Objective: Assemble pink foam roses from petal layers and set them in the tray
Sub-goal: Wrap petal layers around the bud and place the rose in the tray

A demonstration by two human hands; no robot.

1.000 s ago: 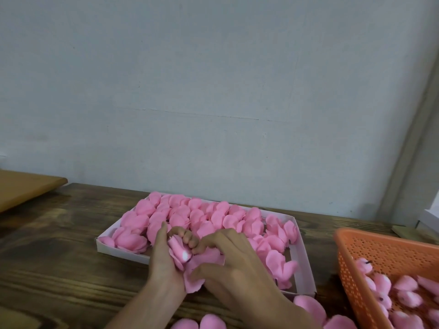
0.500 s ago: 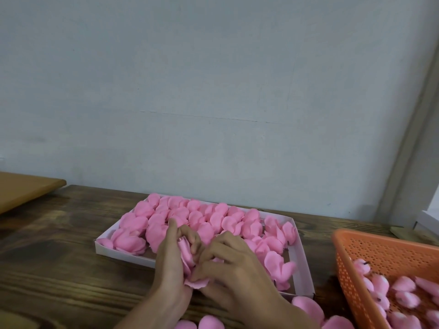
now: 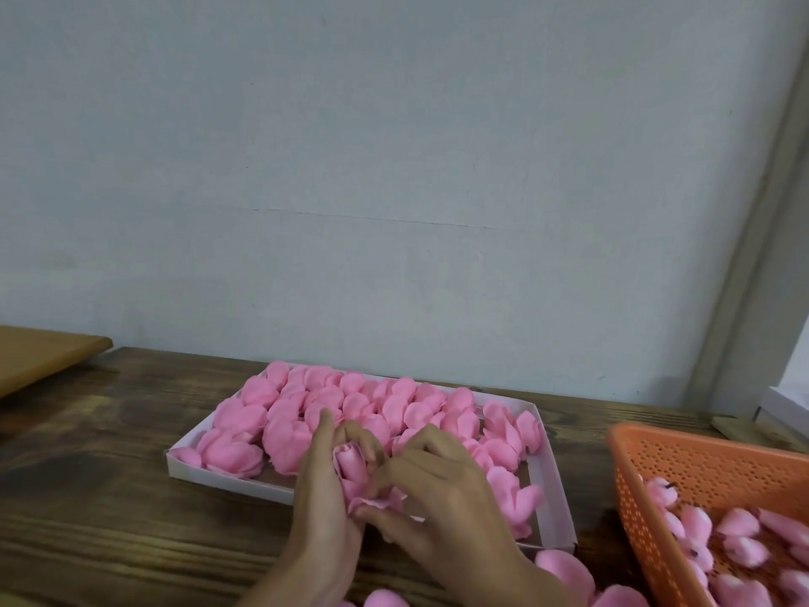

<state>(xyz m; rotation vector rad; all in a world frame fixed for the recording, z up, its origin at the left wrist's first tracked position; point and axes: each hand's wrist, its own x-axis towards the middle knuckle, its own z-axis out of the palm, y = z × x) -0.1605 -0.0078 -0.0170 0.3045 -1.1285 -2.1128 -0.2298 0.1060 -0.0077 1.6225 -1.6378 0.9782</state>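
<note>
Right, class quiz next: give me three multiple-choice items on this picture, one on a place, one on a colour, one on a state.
1. Where does the perforated basket stand relative to the white tray?
A. To its left
B. To its right
C. Inside it

2. What colour is the basket?
A. Blue
B. Orange
C. Black

3. What is happening to the half-built rose?
A. It lies untouched in the tray
B. It sits in the basket
C. Both hands hold it

Answers:
1 B: the basket sits at the right edge of the view, beyond the tray's right wall.
2 B: its holed walls are orange.
3 C: the left hand curls round it and the right hand pinches its lower petals.
</note>
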